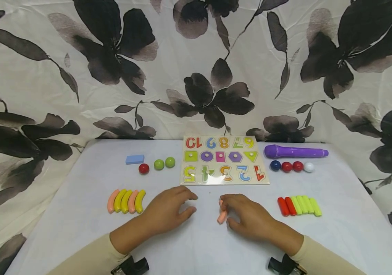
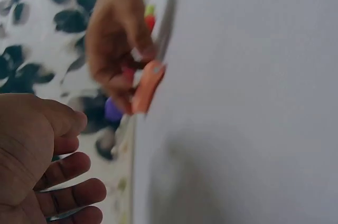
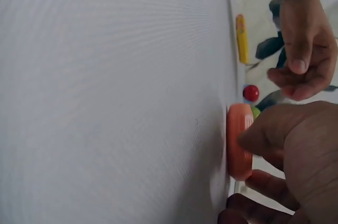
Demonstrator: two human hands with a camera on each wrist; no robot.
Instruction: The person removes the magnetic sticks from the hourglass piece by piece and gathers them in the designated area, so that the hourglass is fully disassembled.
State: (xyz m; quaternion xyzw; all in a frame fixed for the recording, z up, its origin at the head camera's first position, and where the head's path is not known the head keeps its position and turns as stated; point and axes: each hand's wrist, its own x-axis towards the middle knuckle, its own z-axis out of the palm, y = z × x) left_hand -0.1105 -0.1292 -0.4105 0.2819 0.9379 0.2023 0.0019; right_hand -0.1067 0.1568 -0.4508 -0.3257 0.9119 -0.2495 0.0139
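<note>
On the white table a small orange-pink curved stick [image 1: 222,217] lies at my right hand [image 1: 250,215]. The right fingertips cover its far end, while the thumb is close beside its near end. In the right wrist view the thumb overlaps the orange-pink stick [image 3: 239,155], so exact contact there is unclear. My left hand [image 1: 165,208] is held over the table with fingers loosely bent and nothing in it. From the left wrist the left fingers [image 2: 74,195] appear apart, and the right hand [image 2: 117,39] is seen around the orange-pink stick [image 2: 149,87].
A number-and-shape puzzle board [image 1: 225,160] stands beyond the hands. Pink and yellow curved sticks [image 1: 126,201] line up left; red and green sticks [image 1: 299,206] right. Farther back are a blue block [image 1: 134,159], red and green balls [image 1: 159,164], a ball row [image 1: 286,167] and a purple microphone-shaped toy [image 1: 295,151].
</note>
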